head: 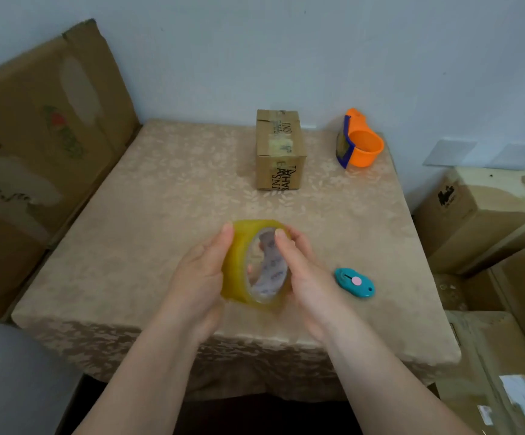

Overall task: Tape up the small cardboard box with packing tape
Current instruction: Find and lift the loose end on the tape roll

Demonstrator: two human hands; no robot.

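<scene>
Your left hand (203,271) covers the near left side of the tape roll (255,262), and your right hand (305,274) hides its right rim. No loose tape end can be made out. Behind the roll, the print on the small box (280,149) is too blurred to read. Both forearms run off the bottom edge.

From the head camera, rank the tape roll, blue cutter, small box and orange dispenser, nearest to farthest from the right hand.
1. Tape roll, held in the right hand.
2. Blue cutter, just right.
3. Small box, far centre.
4. Orange dispenser, far right.
</scene>
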